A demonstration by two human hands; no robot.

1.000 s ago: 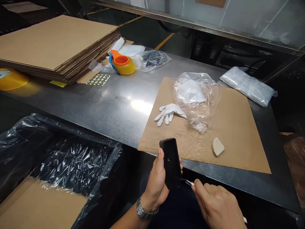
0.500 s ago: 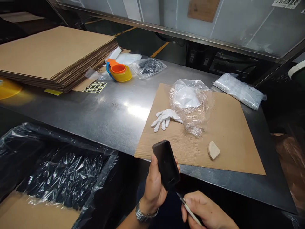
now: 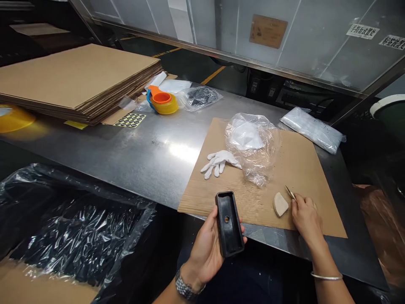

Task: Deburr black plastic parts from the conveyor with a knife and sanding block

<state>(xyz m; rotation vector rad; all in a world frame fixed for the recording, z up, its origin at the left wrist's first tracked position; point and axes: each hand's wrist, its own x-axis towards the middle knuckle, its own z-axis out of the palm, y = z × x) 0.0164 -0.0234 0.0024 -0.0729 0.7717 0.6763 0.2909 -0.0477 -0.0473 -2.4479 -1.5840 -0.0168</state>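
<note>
A black rectangular plastic case (image 3: 230, 228), hollow with a small round hole in its floor, is gripped in my left hand (image 3: 207, 249) in front of the table's edge. Its open side faces up toward me. My right hand (image 3: 306, 217) rests low over the cardboard sheet (image 3: 303, 164), closed on a slim knife (image 3: 290, 193) whose pointed blade is directed up and left. Just left of that hand lies a beige wedge-shaped block (image 3: 280, 204). A white glove (image 3: 220, 162) and a crumpled clear plastic bag (image 3: 256, 160) with white material inside lie farther back on the sheet.
Stacked cardboard (image 3: 82, 80) fills the metal table's (image 3: 152, 147) back left. Before it are an orange-and-yellow tape dispenser (image 3: 163, 104) and a sticker sheet (image 3: 130, 120). A packet in clear plastic (image 3: 313, 128) lies at right. A black-plastic-lined box (image 3: 82, 236) stands lower left.
My right hand has moved away from the case, rightward and up to the cardboard beside the block, with the knife. The case in my left hand has turned, now showing its hollow inside.
</note>
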